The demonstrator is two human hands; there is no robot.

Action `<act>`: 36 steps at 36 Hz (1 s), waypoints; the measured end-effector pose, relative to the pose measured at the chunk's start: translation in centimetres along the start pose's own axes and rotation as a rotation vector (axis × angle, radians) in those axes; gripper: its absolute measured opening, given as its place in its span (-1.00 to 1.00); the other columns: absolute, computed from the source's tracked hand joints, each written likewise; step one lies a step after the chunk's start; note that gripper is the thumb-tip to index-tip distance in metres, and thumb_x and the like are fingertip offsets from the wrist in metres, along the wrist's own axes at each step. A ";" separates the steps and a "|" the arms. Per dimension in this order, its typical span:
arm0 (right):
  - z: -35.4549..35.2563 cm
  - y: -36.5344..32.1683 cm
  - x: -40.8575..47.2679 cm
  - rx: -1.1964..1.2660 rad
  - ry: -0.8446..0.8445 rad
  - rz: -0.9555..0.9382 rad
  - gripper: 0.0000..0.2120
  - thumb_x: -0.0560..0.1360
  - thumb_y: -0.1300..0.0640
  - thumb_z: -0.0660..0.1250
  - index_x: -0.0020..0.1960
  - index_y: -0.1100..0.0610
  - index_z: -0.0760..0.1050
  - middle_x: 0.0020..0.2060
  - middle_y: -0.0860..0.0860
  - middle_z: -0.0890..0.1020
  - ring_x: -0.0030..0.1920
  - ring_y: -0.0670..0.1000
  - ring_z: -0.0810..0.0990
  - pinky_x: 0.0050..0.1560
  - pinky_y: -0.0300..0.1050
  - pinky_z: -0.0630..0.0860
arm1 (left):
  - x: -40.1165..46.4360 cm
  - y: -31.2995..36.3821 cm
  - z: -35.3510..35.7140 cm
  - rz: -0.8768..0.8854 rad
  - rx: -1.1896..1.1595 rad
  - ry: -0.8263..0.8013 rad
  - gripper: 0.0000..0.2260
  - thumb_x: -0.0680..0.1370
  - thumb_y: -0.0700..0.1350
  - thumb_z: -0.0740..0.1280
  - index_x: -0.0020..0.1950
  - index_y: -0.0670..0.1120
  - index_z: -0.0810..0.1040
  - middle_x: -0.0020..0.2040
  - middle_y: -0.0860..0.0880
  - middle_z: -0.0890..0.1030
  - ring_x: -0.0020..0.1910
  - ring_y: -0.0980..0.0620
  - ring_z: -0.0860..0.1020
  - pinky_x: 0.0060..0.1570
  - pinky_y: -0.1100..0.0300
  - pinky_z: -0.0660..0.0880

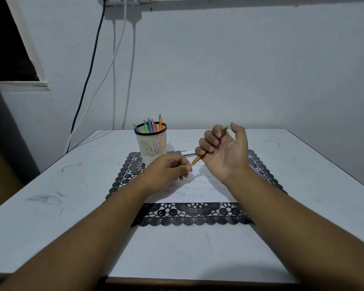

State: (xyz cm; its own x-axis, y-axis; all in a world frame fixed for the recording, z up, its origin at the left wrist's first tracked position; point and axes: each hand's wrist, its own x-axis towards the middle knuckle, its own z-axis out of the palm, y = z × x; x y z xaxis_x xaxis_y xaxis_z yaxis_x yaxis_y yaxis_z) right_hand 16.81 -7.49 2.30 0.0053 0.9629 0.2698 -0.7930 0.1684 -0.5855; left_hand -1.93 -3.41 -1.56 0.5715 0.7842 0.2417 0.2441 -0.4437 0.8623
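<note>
Right grip (223,152) is palm up, fingers curled round the pen (197,159) mid-barrel. Left grip (168,169) has thumb and forefinger pinched at the pen's lower tip; contact looks real, though the tip itself is mostly hidden. The pen is held in the air at a slant, top end poking out past the right forefinger, above the paper (198,193) on the mat (189,215), clear of the counter (198,253).

Handling, my read:
- Light, stiff, thin plastic barrel. No effort to carry, and it won't flex.
- Smooth, so it can roll or slide in a loose hold. The full-finger wrap is the safe one.
- Weak spots are the ends: nib and clicker. Don't lever on them.
- Best hold is mid-barrel, as now. The tip pinch suits only fine work such as twisting or pulling a small part.
- A dropped small part would vanish into the mat's lacework.

The cup (151,148) with more pens stands just behind the left grip.
</note>
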 end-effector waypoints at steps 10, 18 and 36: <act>-0.7 -0.3 0.3 -0.014 -0.031 0.028 -0.76 0.43 0.00 0.15 -0.36 0.06 0.22 -0.43 -0.02 0.20 -0.40 0.00 0.11 -0.32 -0.10 0.19 | -0.1 0.1 0.0 -0.008 -0.011 0.001 -0.91 0.62 -0.17 0.42 -0.08 -0.11 0.64 -0.22 0.00 0.67 -0.20 0.08 0.58 -0.10 0.21 0.52; -0.9 -0.3 0.4 -0.022 -0.066 0.031 -0.76 0.44 0.00 0.14 -0.35 0.06 0.21 -0.43 -0.02 0.20 -0.40 0.01 0.13 -0.32 -0.09 0.20 | -0.2 0.2 -0.1 0.004 -0.050 -0.005 -0.92 0.62 -0.20 0.42 -0.08 -0.14 0.63 -0.24 0.00 0.65 -0.22 0.09 0.57 -0.13 0.25 0.52; -0.9 -0.7 0.4 -0.014 -0.138 0.041 -0.75 0.45 -0.01 0.15 -0.35 0.06 0.21 -0.42 -0.02 0.20 -0.38 0.01 0.12 -0.28 -0.06 0.18 | 0.0 0.0 -0.1 0.017 -0.106 0.007 -0.89 0.61 -0.21 0.44 -0.12 -0.10 0.64 -0.24 -0.03 0.65 -0.22 0.04 0.57 -0.08 0.15 0.52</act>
State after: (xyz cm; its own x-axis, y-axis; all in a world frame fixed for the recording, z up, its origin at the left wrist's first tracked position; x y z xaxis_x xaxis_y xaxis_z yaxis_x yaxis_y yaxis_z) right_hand 17.87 -7.07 2.14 -0.1117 0.9309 0.3478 -0.7823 0.1334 -0.6084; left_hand -2.04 -3.38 -1.46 0.5694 0.7801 0.2592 0.1500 -0.4087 0.9003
